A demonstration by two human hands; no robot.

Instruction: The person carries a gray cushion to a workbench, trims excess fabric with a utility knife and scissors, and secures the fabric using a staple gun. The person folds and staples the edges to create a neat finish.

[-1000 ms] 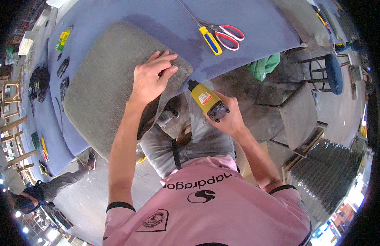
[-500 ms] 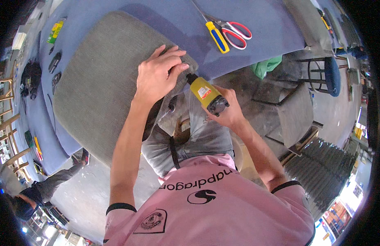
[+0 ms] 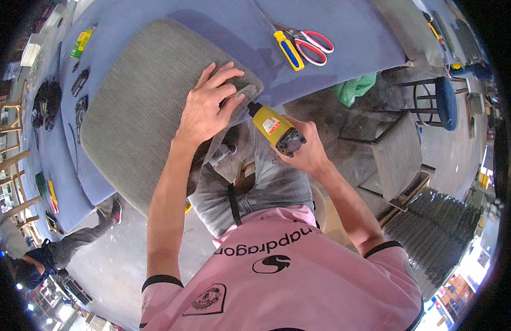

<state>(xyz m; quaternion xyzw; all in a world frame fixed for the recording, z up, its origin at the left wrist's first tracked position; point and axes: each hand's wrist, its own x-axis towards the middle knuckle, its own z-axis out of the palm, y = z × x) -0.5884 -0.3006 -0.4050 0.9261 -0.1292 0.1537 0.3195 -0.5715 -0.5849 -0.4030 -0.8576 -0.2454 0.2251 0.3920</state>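
A grey fabric-covered seat pad (image 3: 145,99) with rounded corners lies partly on the blue-covered table and reaches over its near edge. On its right-hand corner rests my left hand (image 3: 208,105), fingers spread and thumb stretched out along the fabric. My right hand (image 3: 308,146) is wrapped around the grip of a yellow power tool (image 3: 271,124) with a black rear end. The tool's black nose points at the pad's near right edge, close to my left thumb. Its very tip is hard to make out, so I cannot tell whether it touches.
Beyond the pad, a yellow-and-blue screwdriver (image 3: 289,51) and red-and-white scissors (image 3: 313,47) lie on the blue table (image 3: 355,33). A green bag (image 3: 356,88) hangs near its edge. A blue stool (image 3: 445,103) stands right; a stack of dark panels (image 3: 432,231) lies nearer. Another person (image 3: 62,251) is far left.
The seat pad has turned and shifted slightly to the right. My left hand has slid a little left, its fingers spread wider. The power tool has moved slightly left.
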